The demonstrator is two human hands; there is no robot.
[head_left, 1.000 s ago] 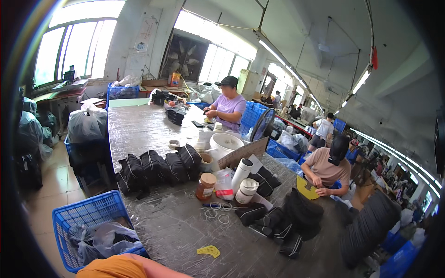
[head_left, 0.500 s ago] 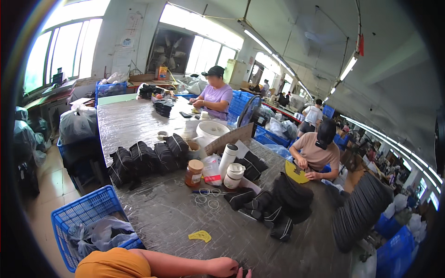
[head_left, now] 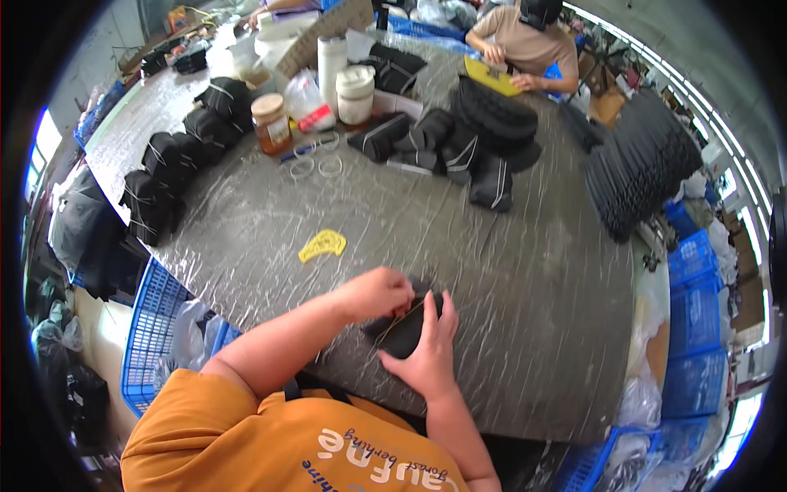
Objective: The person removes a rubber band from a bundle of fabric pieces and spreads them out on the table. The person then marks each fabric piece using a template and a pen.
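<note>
A small black fabric bundle (head_left: 407, 330) lies on the plastic-covered table (head_left: 525, 279) just in front of me. My left hand (head_left: 379, 293) grips its upper left end with closed fingers. My right hand (head_left: 428, 357) cups the bundle from below and the right, thumb along its side. A thin rubber band runs across the bundle between the two hands. A yellow curved plastic template (head_left: 322, 244) lies on the table a short way beyond my left hand.
Rows of tied black bundles (head_left: 168, 168) line the table's left side; more black bundles (head_left: 459, 148) are heaped at the centre back. A brown jar (head_left: 270, 123), white rolls (head_left: 355, 82) and loose rubber bands (head_left: 316, 164) stand between. A person (head_left: 525, 41) works opposite. A blue crate (head_left: 156, 328) sits lower left.
The view has tipped down from the workshop to the table in front of me. Both my hands have come into view and now hold a black bundle.
</note>
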